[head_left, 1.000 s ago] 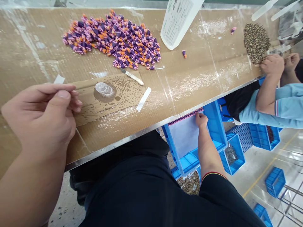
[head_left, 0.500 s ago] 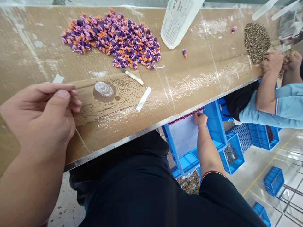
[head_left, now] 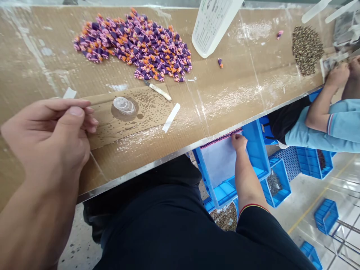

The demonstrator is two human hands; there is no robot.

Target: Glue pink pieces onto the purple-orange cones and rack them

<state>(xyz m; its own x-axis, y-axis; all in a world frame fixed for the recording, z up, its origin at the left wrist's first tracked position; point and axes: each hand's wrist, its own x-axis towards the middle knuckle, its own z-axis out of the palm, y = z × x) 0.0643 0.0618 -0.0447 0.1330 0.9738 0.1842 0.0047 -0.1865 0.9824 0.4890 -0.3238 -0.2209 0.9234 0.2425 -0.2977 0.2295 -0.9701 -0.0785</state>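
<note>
My left hand [head_left: 56,131] is raised over the left of the table, thumb and fingertips pressed together. What it pinches, if anything, is hidden. Just right of it, a glossy clear blob [head_left: 124,106] lies on a wet, speckled cardboard strip [head_left: 112,133], with a white-handled craft knife [head_left: 159,91] on the strip's far edge. Below the table edge my right hand [head_left: 239,142] reaches into a blue crate [head_left: 254,150], fingers closed, at the end of a row of small purple-and-pink pieces [head_left: 221,139] on a pale sheet. Its fingertips are hidden.
A pile of small purple, pink and orange figures [head_left: 135,45] lies at the back. A white container [head_left: 213,26] stands right of it, near one loose figure [head_left: 220,63]. Farther right, a co-worker's hands [head_left: 339,75] are beside a brownish heap [head_left: 307,50]. Blue crates [head_left: 325,216] stand below.
My two hands stay almost where they were. The co-worker's hands have shifted right, away from the brownish heap.
</note>
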